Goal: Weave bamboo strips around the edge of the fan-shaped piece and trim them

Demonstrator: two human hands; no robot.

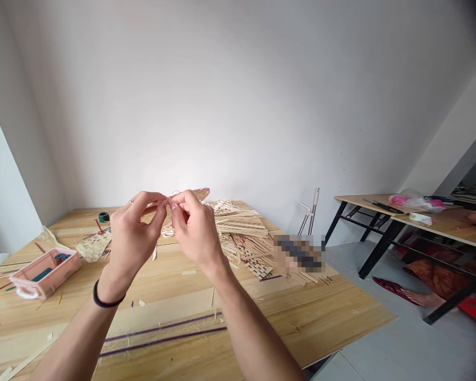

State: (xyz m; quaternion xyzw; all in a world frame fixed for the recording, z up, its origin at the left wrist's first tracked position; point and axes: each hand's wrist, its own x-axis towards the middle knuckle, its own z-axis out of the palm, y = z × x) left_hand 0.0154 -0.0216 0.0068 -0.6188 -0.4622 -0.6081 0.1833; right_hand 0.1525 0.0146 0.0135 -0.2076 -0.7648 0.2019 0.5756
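My left hand [137, 227] and my right hand [196, 227] are raised over the table with their pinched fingertips almost touching. Between and behind them shows a tan woven piece [201, 194] with a reddish edge, seen nearly edge-on. The left thumb and fingers grip this piece near its edge. A fine loop of thread [176, 192] stands out just above the fingertips. The right thumb and forefinger are closed at the same spot, but what they pinch is too small or hidden to name.
Flat pale strips [241, 225] lie piled behind my right hand, with a colour-flecked woven piece [257, 264] beside them. On the left are a pink basket [45, 286], another woven piece [94, 247] and a green tape roll [103, 217]. A person's foot [414, 296] shows under another table [452, 223].
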